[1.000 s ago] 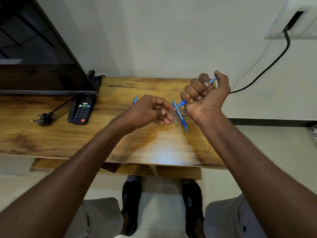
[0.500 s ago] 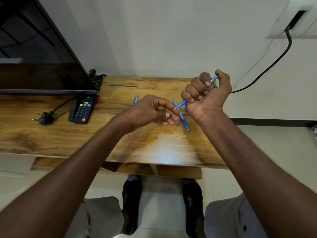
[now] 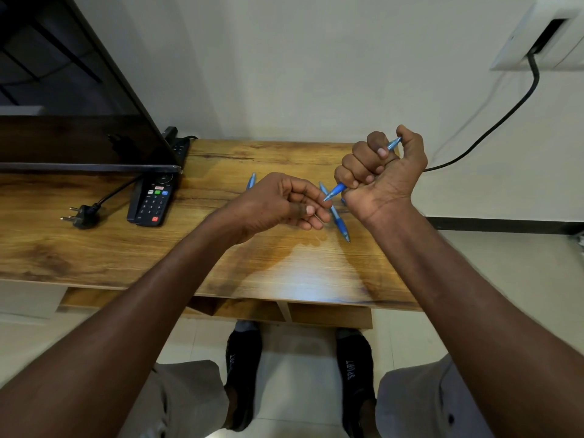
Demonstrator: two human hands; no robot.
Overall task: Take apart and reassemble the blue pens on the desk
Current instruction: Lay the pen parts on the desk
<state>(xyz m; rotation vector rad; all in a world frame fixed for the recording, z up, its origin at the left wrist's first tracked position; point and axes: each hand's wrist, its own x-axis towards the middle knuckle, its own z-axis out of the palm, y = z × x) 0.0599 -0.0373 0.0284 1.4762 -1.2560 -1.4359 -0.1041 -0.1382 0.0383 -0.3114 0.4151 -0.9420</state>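
Observation:
My right hand (image 3: 384, 172) is closed in a fist around a blue pen (image 3: 336, 189), held above the desk. The pen's rear end sticks out by the thumb and its tip points down-left. My left hand (image 3: 281, 203) has curled fingers, and its forefinger and thumb meet the pen's tip. Any small part pinched there is hidden. A second blue pen (image 3: 340, 223) lies on the wooden desk (image 3: 284, 263) under my hands. A third blue pen (image 3: 251, 182) shows partly behind my left hand.
A black remote (image 3: 153, 200) and a loose plug (image 3: 83, 213) lie at the desk's left, below a dark TV screen (image 3: 69, 99). A black cable (image 3: 493, 124) runs from a wall socket at the right. My knees and shoes are below the desk's front edge.
My left hand moved right until its fingertips reached the tip of the pen in my right fist. The right hand stayed almost still.

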